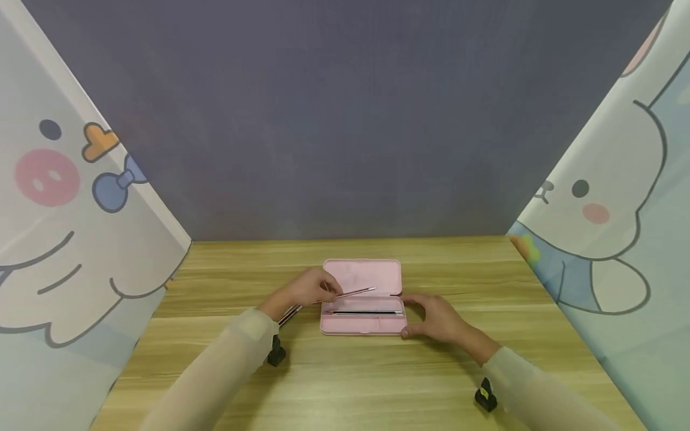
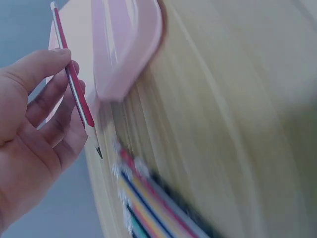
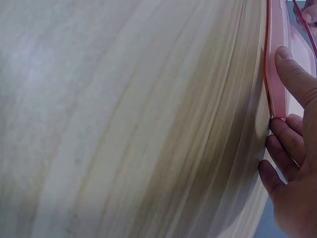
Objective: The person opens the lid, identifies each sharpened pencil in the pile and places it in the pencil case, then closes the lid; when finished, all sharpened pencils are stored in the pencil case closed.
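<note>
Pinching a red pencil [image 2: 75, 89], the left hand [image 1: 312, 288] has it over the open pink case [image 1: 345, 325] on the wooden table [image 1: 377, 383]. The right hand [image 1: 439, 320] grips the case's end. At least one dark pencil [image 1: 366, 312] lies inside. Nearby pencils [image 2: 161, 208] look too blurry to read.

A yellowish, wood-grained tabletop [image 1: 377, 383], streaked with darker bands, carries a pink pencil case [image 1: 345, 325], which sits directly on it with its lid [image 1: 366, 275] opened towards the far edge; near the case's left end, several pencils [image 2: 153, 203] lie side by side (blurred, though red, yellow and green show)
</note>
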`<action>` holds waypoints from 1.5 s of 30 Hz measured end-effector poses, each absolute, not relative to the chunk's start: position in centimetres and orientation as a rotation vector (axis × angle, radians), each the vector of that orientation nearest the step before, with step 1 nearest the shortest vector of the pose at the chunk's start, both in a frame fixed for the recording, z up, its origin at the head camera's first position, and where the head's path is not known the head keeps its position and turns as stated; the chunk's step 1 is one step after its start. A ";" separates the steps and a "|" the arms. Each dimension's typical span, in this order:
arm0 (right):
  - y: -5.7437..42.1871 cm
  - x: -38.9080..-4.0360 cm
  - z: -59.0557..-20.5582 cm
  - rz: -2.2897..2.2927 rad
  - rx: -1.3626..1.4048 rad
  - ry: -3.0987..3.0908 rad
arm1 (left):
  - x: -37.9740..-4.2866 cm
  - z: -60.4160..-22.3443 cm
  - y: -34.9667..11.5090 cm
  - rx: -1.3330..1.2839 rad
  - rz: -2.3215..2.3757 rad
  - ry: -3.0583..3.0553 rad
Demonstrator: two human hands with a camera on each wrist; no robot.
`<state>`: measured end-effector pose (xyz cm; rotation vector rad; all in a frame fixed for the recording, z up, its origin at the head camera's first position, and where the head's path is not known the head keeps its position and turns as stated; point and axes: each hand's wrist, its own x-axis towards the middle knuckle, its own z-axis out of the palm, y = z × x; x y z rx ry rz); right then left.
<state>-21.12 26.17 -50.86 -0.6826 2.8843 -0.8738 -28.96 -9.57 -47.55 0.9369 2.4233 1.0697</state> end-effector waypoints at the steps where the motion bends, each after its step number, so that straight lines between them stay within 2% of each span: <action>1: 26.1 -21.1 -50.8 -0.876 -0.680 2.883 | -29.0 -47.6 -9.0 0.928 1.079 2.412; 12: 25.8 -21.2 -50.8 -0.859 -0.663 2.878 | -28.7 -48.1 -5.4 0.962 1.085 2.382; 23: 25.9 -21.2 -50.7 -0.868 -0.650 2.888 | -27.8 -47.9 -3.6 1.056 0.754 2.621; 39: 26.2 -20.9 -51.2 -0.876 -0.657 2.892 | -26.6 -48.8 -2.8 0.975 0.624 2.740; 45: 26.3 -20.8 -51.2 -0.880 -0.664 2.898 | -26.7 -48.6 -3.2 1.004 0.761 2.699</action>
